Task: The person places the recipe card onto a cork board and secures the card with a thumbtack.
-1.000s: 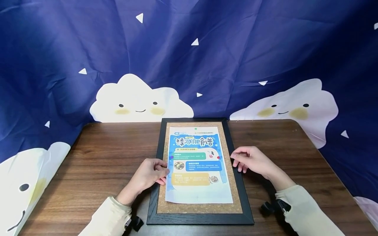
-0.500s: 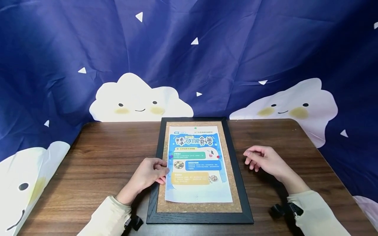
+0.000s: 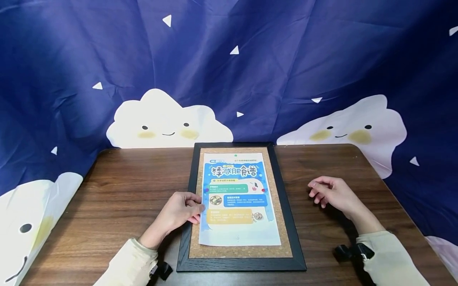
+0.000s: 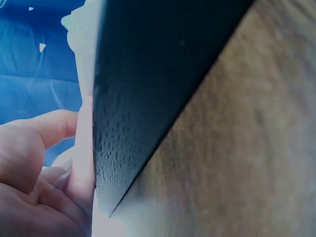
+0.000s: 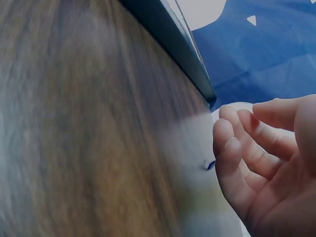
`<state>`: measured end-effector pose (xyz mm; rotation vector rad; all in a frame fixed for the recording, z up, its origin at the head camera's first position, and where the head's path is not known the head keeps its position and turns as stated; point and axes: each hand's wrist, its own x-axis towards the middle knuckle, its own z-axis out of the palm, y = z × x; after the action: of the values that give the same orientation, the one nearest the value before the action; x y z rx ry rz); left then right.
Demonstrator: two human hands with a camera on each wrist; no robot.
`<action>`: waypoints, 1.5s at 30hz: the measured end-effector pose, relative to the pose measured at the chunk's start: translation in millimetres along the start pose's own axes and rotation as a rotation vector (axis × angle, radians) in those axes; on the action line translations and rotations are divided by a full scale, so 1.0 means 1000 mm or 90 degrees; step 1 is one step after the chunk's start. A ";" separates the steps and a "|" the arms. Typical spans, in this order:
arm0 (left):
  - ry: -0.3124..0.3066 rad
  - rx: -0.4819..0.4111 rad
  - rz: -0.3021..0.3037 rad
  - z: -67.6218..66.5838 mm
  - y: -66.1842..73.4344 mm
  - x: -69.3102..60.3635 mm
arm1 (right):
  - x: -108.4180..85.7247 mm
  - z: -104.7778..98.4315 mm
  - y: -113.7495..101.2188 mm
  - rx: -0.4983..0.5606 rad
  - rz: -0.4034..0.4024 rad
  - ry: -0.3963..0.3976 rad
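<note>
A printed paper poster (image 3: 236, 234) lies on a cork board (image 3: 211, 252) with a black frame (image 3: 243, 264). Small coloured pushpins dot it: green (image 3: 235, 155) at the top, purple (image 3: 206, 190) at the left, red (image 3: 263, 190) at the right. My left hand (image 3: 180, 210) reaches over the frame's left side and pinches the poster's left edge, thumb on top; its fingertips are partly hidden. To the right, above the table, my right hand (image 3: 334, 194) has loosely curled fingers and holds nothing. The right wrist view shows that hand (image 5: 271, 158) apart from the frame (image 5: 177, 49).
The board lies on a brown wooden table (image 3: 136, 178), its far end by the table's back edge. Behind hangs a blue curtain (image 3: 214, 59) with smiling clouds. A small black device (image 3: 342, 253) sits at my right wrist, another device (image 3: 164, 271) at the left.
My right hand has left the board's right side and moved right, over the table. The left hand stays at the poster's left edge, and the board has not moved.
</note>
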<state>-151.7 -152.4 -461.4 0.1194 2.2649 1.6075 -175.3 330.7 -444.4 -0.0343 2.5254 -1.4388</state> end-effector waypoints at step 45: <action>-0.079 -0.036 0.000 -0.004 -0.003 -0.008 | 0.012 -0.005 0.010 -0.188 0.041 0.015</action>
<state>-145.3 -159.5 -461.0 0.1985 2.1242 1.6165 -187.2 338.1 -452.5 0.0131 2.7086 -1.0389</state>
